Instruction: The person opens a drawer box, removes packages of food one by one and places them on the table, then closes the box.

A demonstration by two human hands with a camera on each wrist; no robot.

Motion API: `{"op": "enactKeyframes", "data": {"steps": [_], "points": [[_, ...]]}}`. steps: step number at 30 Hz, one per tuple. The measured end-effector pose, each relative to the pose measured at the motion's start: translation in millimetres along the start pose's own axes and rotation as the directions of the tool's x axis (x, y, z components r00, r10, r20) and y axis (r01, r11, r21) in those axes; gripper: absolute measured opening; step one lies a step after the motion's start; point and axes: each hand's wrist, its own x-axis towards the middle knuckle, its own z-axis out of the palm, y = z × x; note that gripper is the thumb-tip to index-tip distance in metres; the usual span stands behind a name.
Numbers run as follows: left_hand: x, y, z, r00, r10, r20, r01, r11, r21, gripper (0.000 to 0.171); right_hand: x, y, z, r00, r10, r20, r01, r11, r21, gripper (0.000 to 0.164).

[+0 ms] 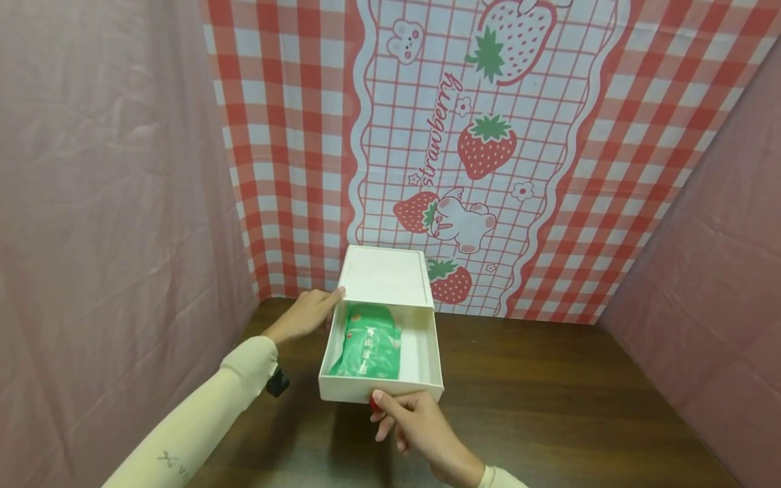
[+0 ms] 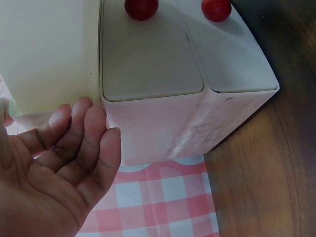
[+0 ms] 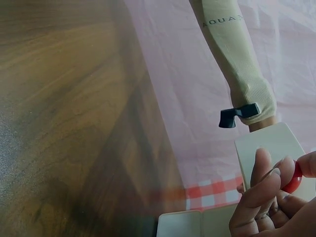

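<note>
A white drawer cabinet [image 1: 384,274] stands against the cloth with its top drawer [image 1: 348,390] pulled out toward me. Inside that drawer lies a green plastic packet [image 1: 369,346] with pale printing, on the left side. My right hand [image 1: 421,427] pinches the drawer's round red knob [image 3: 296,178] between thumb and fingers. At the cabinet's left side, my left hand [image 1: 305,313] touches the front top corner. In the left wrist view its loosely bent fingers [image 2: 94,128] lie close by the side wall, under the pulled-out drawer.
Two lower drawers [image 2: 153,59], each with a red knob [image 2: 141,7], are closed below. The cabinet stands on a dark wooden table [image 1: 537,386]. Behind it hangs a red-and-white checked strawberry cloth [image 1: 305,169]; pink curtains [image 1: 110,203] flank both sides.
</note>
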Motion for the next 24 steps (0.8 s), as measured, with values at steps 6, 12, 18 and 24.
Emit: {"op": "enactKeyframes", "data": {"steps": [6, 12, 18, 24], "points": [[-1.8, 2.0, -1.0, 1.000, 0.004, 0.001, -0.004, 1.000, 0.001, 0.074, -1.1, 0.6, 0.6, 1.000, 0.009, 0.003, -0.009, 1.000, 0.005, 0.049], [-2.5, 2.5, -1.8, 1.000, 0.001, 0.007, -0.002, 1.000, 0.001, 0.073, -2.5, 1.0, 1.4, 1.000, 0.010, 0.005, -0.010, 1.000, 0.008, 0.049], [-2.5, 2.6, -2.2, 1.000, 0.008, 0.005, -0.008, 1.000, 0.014, 0.075, -3.5, 1.9, 1.4, 1.000, 0.013, 0.010, -0.013, 1.000, 0.014, 0.049], [-2.7, 3.4, -2.2, 1.000, 0.009, 0.000, -0.009, 1.000, 0.011, 0.074, -4.1, 3.5, 1.5, 1.000, 0.012, 0.012, -0.012, 1.000, 0.017, 0.048]]}}
